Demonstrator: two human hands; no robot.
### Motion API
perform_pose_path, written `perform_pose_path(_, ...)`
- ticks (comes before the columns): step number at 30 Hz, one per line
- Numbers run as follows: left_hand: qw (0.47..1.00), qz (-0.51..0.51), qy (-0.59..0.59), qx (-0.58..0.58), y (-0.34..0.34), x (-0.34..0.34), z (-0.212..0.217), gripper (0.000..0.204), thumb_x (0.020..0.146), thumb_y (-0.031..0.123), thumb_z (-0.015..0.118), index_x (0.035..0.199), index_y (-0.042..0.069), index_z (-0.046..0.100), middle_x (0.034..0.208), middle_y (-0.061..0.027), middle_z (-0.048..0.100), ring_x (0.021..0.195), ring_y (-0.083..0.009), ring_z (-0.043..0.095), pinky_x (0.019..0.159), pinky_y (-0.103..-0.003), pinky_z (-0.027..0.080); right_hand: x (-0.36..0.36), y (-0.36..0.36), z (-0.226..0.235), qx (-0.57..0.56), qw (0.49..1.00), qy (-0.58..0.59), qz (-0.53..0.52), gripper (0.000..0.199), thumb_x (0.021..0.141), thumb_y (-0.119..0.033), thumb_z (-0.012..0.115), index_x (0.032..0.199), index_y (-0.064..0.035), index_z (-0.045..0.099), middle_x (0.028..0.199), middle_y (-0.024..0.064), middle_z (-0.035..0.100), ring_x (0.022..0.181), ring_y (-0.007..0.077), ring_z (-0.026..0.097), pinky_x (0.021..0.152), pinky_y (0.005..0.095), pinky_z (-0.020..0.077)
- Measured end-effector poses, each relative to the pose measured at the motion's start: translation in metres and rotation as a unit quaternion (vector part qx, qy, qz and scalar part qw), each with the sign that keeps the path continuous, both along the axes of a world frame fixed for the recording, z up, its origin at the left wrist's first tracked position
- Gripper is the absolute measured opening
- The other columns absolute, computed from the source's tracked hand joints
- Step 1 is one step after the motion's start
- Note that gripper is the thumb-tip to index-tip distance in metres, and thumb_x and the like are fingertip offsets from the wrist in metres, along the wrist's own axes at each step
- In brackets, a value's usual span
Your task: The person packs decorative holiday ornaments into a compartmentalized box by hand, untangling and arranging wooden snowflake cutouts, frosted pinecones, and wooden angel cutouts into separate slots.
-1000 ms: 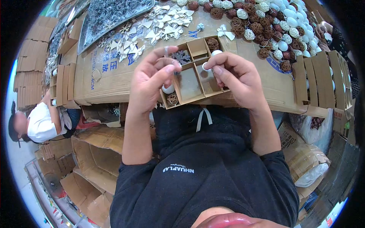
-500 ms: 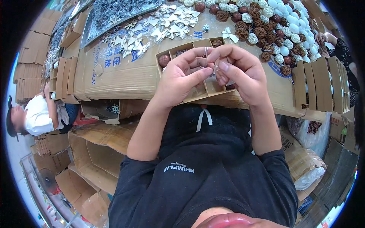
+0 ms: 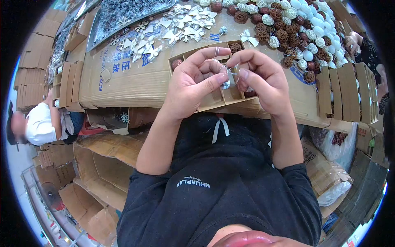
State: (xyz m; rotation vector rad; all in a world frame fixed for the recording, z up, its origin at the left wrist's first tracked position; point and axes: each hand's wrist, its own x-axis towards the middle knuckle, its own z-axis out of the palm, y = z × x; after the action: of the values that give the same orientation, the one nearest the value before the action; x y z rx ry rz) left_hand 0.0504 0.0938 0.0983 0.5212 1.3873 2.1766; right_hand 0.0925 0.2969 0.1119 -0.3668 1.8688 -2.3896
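Note:
Thin pale string runs between my two hands above a divided cardboard box (image 3: 214,105). My left hand (image 3: 193,84) is closed, a loop of the string passing over its raised index finger. Thumb and index finger of my right hand (image 3: 263,82) pinch the string's other part. A small silvery-white ornament (image 3: 226,85) shows just below my left thumb tip; its exact shape is too small to tell. In the box beneath, a glittery brown ball (image 3: 177,64) and a brown wicker ball (image 3: 235,47) sit in compartments. My hands hide most of the other compartments.
White wooden cut-outs (image 3: 181,24) lie heaped beyond the box, beside a metal tray (image 3: 92,39) of silvery pieces. Brown and white balls (image 3: 296,33) cover the far right. Filled divided boxes (image 3: 349,90) stand at right. A person (image 3: 43,123) sits at left; another person's hand (image 3: 352,41) is far right.
My hands have drawn slightly apart, and the string between them shows more clearly. The small silvery ornament has come into view below my left thumb.

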Motion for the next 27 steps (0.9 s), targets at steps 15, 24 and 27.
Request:
perform_pose_path(15, 0.993, 0.074, 0.078, -0.052, 0.008, 0.001, -0.006, 0.046, 0.097, 0.003, 0.067, 0.141, 0.0, 0.052, 0.097, -0.0027, 0.064, 0.087, -0.0059, 0.06, 0.077, -0.019, 0.049, 0.008, -0.006, -0.008, 0.109, 0.99, -0.047, -0.079, 0.025, 0.098, -0.003, 0.063, 0.121, 0.0057, 0.061, 0.095, 0.0054, 0.073, 0.088, 0.0064, 0.065, 0.077, 0.0227, 0.0529)
perform_pose_path(24, 0.991, 0.084, 0.07, -0.075, 0.01, 0.0, -0.012, 0.047, 0.096, -0.001, 0.065, 0.141, -0.004, 0.051, 0.101, -0.0032, 0.062, 0.094, -0.0093, 0.062, 0.087, -0.024, 0.053, 0.011, -0.008, -0.013, 0.078, 0.99, -0.063, -0.098, 0.015, 0.099, -0.002, 0.062, 0.11, 0.0078, 0.065, 0.097, 0.0092, 0.073, 0.091, 0.0114, 0.07, 0.081, 0.0252, 0.0564)
perform_pose_path(27, 0.991, 0.076, 0.08, -0.079, 0.011, 0.0, -0.012, 0.051, 0.095, -0.001, 0.066, 0.144, -0.003, 0.05, 0.105, -0.003, 0.061, 0.096, -0.0091, 0.061, 0.089, -0.024, 0.051, 0.012, -0.008, -0.016, 0.092, 0.988, -0.039, -0.116, 0.014, 0.099, -0.003, 0.063, 0.107, 0.0069, 0.067, 0.093, 0.0064, 0.071, 0.087, 0.0091, 0.067, 0.077, 0.0243, 0.0548)
